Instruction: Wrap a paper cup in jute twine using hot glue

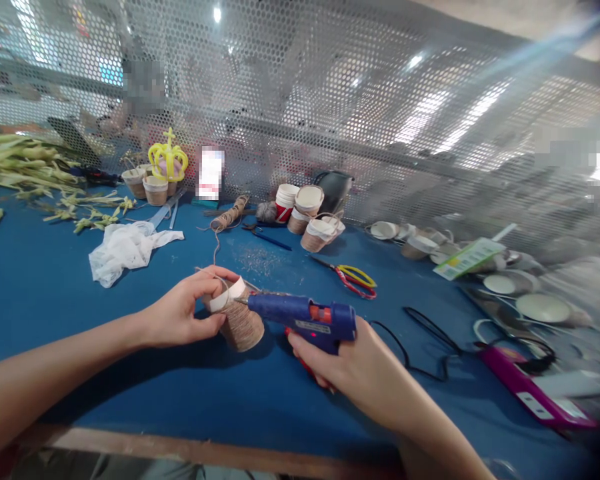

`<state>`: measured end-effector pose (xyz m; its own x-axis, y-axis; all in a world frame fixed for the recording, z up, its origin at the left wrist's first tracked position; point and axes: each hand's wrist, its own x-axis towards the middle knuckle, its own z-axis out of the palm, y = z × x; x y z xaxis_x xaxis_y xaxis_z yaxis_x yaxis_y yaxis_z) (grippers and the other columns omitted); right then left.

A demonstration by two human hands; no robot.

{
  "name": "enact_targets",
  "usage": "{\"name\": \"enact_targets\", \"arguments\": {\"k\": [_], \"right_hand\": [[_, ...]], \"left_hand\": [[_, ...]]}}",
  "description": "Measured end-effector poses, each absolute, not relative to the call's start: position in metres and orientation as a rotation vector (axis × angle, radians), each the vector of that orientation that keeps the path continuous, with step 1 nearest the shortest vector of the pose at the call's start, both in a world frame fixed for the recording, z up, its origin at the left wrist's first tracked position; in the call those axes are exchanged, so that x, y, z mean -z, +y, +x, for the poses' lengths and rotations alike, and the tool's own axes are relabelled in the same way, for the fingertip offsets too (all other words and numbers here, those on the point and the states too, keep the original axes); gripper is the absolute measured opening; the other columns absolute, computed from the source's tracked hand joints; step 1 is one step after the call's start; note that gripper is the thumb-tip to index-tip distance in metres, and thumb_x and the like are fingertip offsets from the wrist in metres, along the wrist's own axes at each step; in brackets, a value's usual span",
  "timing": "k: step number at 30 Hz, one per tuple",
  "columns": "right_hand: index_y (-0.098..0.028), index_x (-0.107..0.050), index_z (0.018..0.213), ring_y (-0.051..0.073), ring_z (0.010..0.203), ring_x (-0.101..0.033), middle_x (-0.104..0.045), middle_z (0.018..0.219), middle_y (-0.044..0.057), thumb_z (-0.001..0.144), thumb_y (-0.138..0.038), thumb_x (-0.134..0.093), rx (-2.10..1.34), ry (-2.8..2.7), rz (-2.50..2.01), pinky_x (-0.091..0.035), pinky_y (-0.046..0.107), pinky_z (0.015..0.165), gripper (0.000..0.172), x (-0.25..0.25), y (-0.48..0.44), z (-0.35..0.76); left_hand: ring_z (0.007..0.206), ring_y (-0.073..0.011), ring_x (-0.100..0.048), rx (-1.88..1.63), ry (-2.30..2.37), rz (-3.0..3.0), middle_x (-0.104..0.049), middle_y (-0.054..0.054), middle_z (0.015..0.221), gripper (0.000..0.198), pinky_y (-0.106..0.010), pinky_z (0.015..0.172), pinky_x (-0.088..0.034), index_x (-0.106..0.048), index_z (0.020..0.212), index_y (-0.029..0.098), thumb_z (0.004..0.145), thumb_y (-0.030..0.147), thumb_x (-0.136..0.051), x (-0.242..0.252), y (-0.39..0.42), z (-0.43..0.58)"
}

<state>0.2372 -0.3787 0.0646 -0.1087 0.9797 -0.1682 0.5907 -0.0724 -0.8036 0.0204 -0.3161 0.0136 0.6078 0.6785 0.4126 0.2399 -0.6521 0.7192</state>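
My left hand (193, 310) grips a paper cup (245, 328) wrapped in brown twine, tilted on its side with a white band showing near its rim. In my right hand (333, 363) is a blue hot glue gun (285, 312), fingers wrapped round its handle and a small red light glowing on its side. The nozzle meets the cup at the white band beside the twine; whether glue is coming out is too small to tell. A strand of twine runs from the cup up to a wound twine bundle (231, 213) behind it.
Behind the cup lie blue-handled pliers (267, 237), scissors (353, 277) and several twine-wrapped cups (307, 207). A crumpled white cloth (125, 250) is at left. A black cable (420, 370) and purple power strip (535, 387) lie right. A perforated metal screen (290, 100) bounds the back.
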Motion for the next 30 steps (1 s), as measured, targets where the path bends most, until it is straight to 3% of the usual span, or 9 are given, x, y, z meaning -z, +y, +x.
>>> {"name": "enact_targets", "arguments": {"k": [8, 17, 25, 30], "right_hand": [[-0.019, -0.046, 0.06, 0.007, 0.035, -0.042, -0.047, 0.041, -0.006, 0.07, -0.028, -0.057, -0.977, -1.787, -1.679, -0.033, 0.018, 0.035, 0.017, -0.062, -0.379, 0.235], [-0.019, -0.04, 0.045, 0.006, 0.033, -0.038, -0.044, 0.034, -0.005, 0.074, -0.029, -0.053, -0.993, -1.818, -1.734, -0.035, 0.02, 0.039, 0.034, -0.071, -0.365, 0.246], [-0.019, -0.041, 0.042, 0.008, 0.034, -0.042, -0.046, 0.034, -0.004, 0.076, -0.029, -0.053, -0.965, -1.865, -1.692, -0.04, 0.022, 0.046, 0.037, -0.07, -0.36, 0.247], [-0.019, -0.042, 0.044, 0.008, 0.034, -0.042, -0.046, 0.035, -0.005, 0.075, -0.029, -0.054, -0.979, -1.84, -1.679, -0.038, 0.021, 0.042, 0.035, -0.068, -0.36, 0.247]], "left_hand": [[0.109, -0.0236, -0.047, -0.9, 0.725, 2.218, -0.059, -0.012, 0.097, 0.015, -0.034, 0.085, -0.04, -0.039, 0.063, 0.018, 0.072, 0.015, -0.05, -0.014, -0.317, 0.019], [0.109, -0.0222, -0.048, -0.913, 0.713, 2.244, -0.058, -0.011, 0.097, 0.01, -0.032, 0.085, -0.041, -0.042, 0.064, 0.017, 0.07, 0.014, -0.049, -0.014, -0.316, 0.021], [0.108, -0.0235, -0.049, -0.909, 0.744, 2.239, -0.059, -0.01, 0.095, 0.011, -0.036, 0.086, -0.042, -0.041, 0.063, 0.018, 0.069, 0.014, -0.049, -0.016, -0.318, 0.021], [0.108, -0.0228, -0.049, -0.913, 0.741, 2.24, -0.059, -0.011, 0.096, 0.011, -0.034, 0.085, -0.043, -0.041, 0.062, 0.018, 0.069, 0.013, -0.048, -0.016, -0.318, 0.021]]}}
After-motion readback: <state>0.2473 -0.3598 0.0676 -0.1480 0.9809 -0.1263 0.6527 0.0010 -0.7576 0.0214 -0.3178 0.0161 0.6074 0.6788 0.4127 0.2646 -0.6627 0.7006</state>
